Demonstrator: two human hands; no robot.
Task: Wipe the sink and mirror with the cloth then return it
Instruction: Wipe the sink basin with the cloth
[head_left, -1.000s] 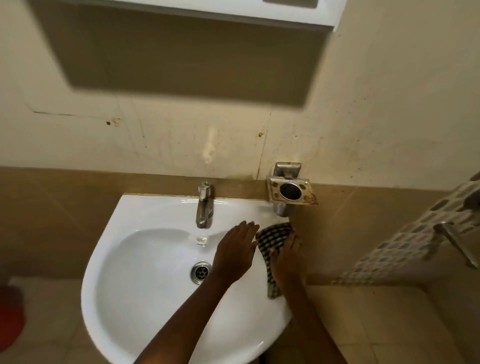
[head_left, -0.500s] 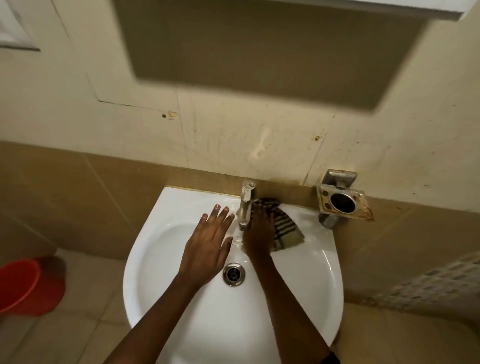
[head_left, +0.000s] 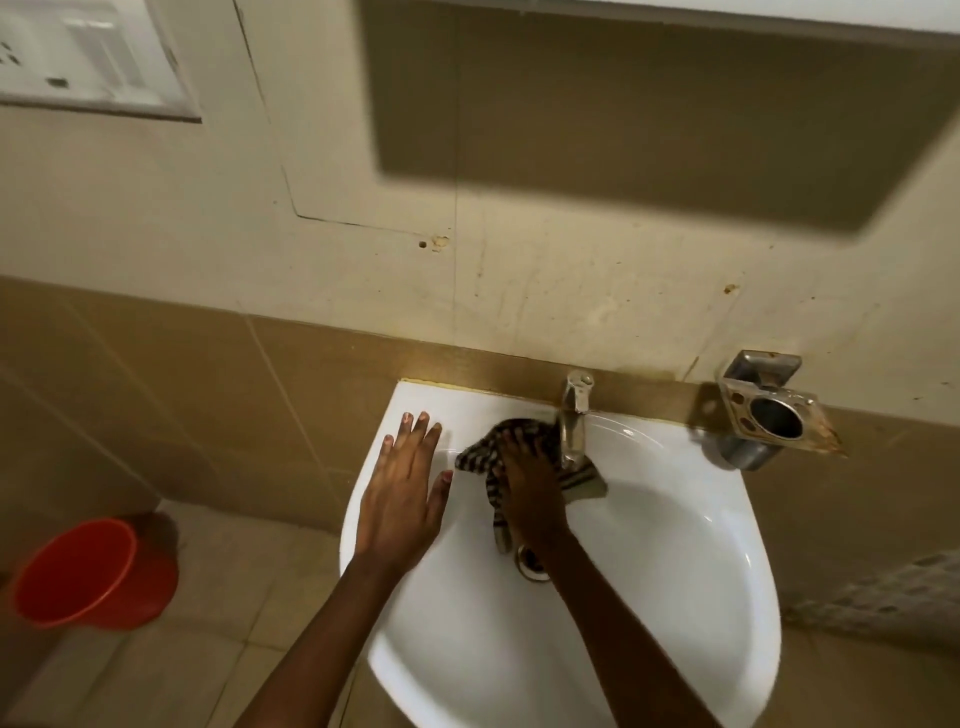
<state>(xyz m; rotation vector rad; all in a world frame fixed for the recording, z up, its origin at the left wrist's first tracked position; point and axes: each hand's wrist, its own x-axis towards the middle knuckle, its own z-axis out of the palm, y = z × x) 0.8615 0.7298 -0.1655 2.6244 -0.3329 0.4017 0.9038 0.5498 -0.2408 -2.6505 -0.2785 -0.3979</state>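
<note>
A white wall-hung sink fills the lower middle of the head view. A dark checked cloth lies bunched on the back of the basin, just left of the metal tap. My right hand presses down on the cloth, fingers spread over it. My left hand rests flat on the sink's left rim, fingers apart, holding nothing. The drain is partly hidden by my right wrist. Only the lower edge of the mirror cabinet shows at the top.
A metal cup and toothbrush holder is fixed to the wall right of the tap. A red bucket stands on the tiled floor at the left. A white switch panel sits on the wall at upper left.
My right hand has slid the cloth leftwards along the back of the basin, from the right rim past the tap. My left hand has moved from the basin to the left rim.
</note>
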